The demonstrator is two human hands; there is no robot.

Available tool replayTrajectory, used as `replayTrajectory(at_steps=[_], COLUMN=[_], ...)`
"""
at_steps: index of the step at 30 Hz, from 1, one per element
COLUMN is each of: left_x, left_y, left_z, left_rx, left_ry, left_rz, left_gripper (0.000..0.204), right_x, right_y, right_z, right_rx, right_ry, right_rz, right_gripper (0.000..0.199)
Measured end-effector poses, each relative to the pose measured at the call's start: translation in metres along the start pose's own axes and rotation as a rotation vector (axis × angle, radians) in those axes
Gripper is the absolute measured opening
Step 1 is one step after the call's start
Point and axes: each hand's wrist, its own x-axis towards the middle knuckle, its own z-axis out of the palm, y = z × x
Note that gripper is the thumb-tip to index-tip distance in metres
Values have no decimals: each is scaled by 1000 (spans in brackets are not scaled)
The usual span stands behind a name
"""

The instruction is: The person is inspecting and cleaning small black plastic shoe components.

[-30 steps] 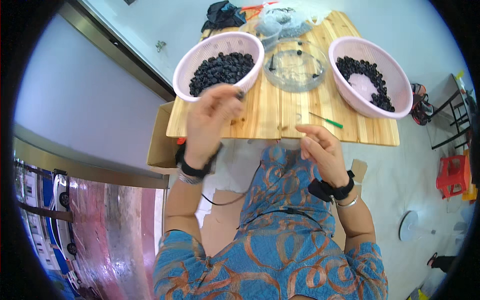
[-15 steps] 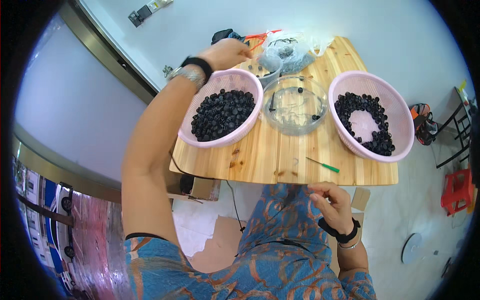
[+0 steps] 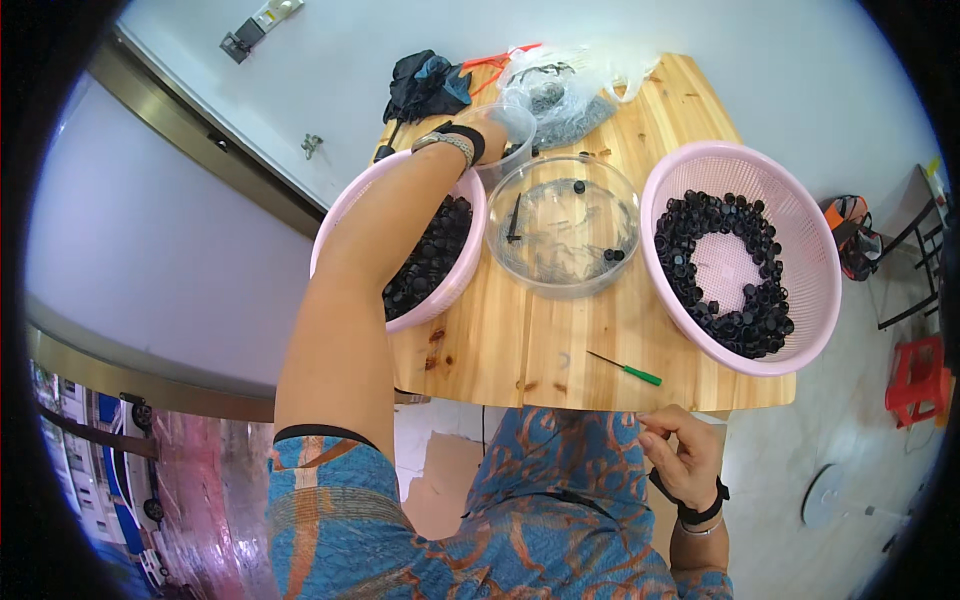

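My left hand [image 3: 488,139] reaches over the left pink basket [image 3: 336,232] into a small clear plastic tub [image 3: 522,122]. Its fingers are down by the tub's wall and hidden from sight. Small black caps [image 3: 428,262] fill the left basket, partly covered by my forearm. Low by the table's front edge, my right hand [image 3: 688,462] is closed, thumb and forefinger curled together; anything between them is too small to make out. A round clear tray [image 3: 562,283] between the baskets holds thin clear pieces, a few black caps and a black pointed piece [image 3: 514,218].
On the right stands another pink basket [image 3: 812,215] with black caps ringed around its bare bottom. A green-handled screwdriver [image 3: 640,375] lies near the front edge of the wooden table [image 3: 480,370]. Behind are a clear plastic bag [image 3: 580,115] and a dark folded umbrella [image 3: 428,85].
My left hand has moved right and down from above the table's back into the small tub. My right hand stays low by the table edge, fingers still curled. The view has shifted slightly.
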Motion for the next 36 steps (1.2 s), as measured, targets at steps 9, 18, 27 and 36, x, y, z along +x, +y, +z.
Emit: replayTrajectory(at_steps=[9, 18, 27, 36], left_x=[14, -78, -301, -358], left_y=[-9, -11, 89, 175], left_z=[4, -31, -18, 126], left_rx=[-276, -1166, -1782, -2305], left_ry=[91, 546, 371, 65], left_rz=[15, 181, 277, 110], left_gripper=[17, 19, 20, 15], right_x=[26, 87, 227, 279], right_y=[-12, -67, -60, 3], right_z=[-3, 14, 51, 102], right_rx=[-171, -745, -1205, -1432], right_ry=[-66, -225, -411, -574], right_rz=[-122, -425, -442, -117], right_gripper=[13, 18, 6, 19])
